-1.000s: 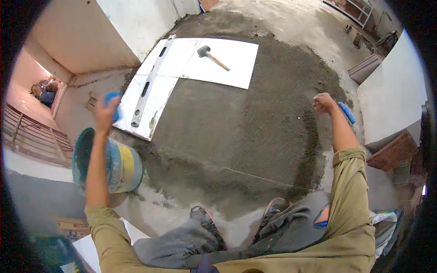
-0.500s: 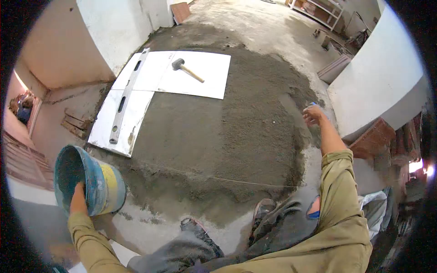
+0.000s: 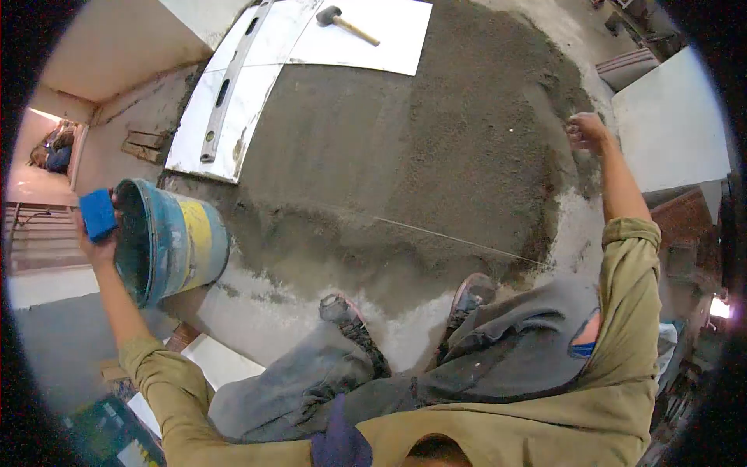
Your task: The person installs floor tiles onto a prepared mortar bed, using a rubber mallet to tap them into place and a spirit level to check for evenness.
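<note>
Left hand: clamped on blue sponge, beside bucket. Right hand: fingers curled; contents cannot be determined. Tiles, bearing level and mallet, cover one corner; remaining mortar is exposed.

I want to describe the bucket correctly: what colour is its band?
Yellow, best seen in the head view.

Arms spread wide, a person holds the left hand raised at the near left, its fingers bent in a grip above a bare left forearm angled outward. At the far right, the right hand hangs at the end of an outstretched right forearm, its fingers curled inward and pointing left.
</note>
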Demonstrator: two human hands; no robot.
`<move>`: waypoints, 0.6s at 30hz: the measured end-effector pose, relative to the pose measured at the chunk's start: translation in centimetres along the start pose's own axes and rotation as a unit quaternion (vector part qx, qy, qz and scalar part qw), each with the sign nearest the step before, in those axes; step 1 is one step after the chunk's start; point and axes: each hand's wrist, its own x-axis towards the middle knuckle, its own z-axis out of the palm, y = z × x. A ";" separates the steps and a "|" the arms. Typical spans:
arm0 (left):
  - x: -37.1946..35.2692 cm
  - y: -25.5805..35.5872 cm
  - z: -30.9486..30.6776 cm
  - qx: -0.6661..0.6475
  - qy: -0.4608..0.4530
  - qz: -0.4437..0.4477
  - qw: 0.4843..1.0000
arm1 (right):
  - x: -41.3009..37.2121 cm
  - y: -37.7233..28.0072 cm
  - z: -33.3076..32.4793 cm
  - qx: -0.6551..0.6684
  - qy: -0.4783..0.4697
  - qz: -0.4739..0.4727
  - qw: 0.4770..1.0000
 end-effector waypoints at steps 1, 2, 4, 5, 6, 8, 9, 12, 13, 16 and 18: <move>1.0 -0.2 1.3 0.047 -0.013 -0.003 0.999 | 0.4 0.3 -0.3 0.000 -0.007 0.002 1.000; 1.9 -0.6 3.3 0.095 -0.028 -0.008 0.995 | 0.2 0.4 -0.6 -0.016 0.027 0.024 0.999; 2.4 -4.6 11.8 0.130 -0.160 -0.096 0.974 | -0.5 0.2 0.0 -0.034 0.059 0.046 0.997; 3.5 -6.3 13.6 0.172 -0.146 -0.165 0.960 | -1.0 0.1 0.7 -0.033 0.074 0.025 0.996; 3.6 -9.1 15.4 0.214 -0.144 -0.203 0.944 | -1.3 0.1 1.0 -0.031 0.092 0.004 0.995; 5.6 -15.4 17.8 0.302 -0.235 -0.353 0.854 | 0.0 0.1 0.4 -0.037 0.053 -0.007 0.998; 6.6 -19.4 17.7 0.377 -0.282 -0.401 0.786 | 0.3 0.2 -0.2 -0.043 0.015 -0.017 0.999; 6.7 -27.4 21.8 0.599 -0.465 -0.362 0.542 | -0.6 -0.7 0.4 -0.023 0.046 0.010 0.999; 7.2 -29.9 22.3 0.638 -0.518 -0.325 0.467 | -1.2 -0.9 0.8 -0.030 0.059 0.004 0.998; 9.5 -34.6 24.7 0.715 -0.522 -0.224 0.407 | 1.2 -0.2 -0.4 -0.027 0.052 0.018 0.998; 12.5 -36.7 26.0 0.729 -0.477 -0.202 0.447 | 0.9 -0.4 -0.6 -0.019 0.028 0.026 0.999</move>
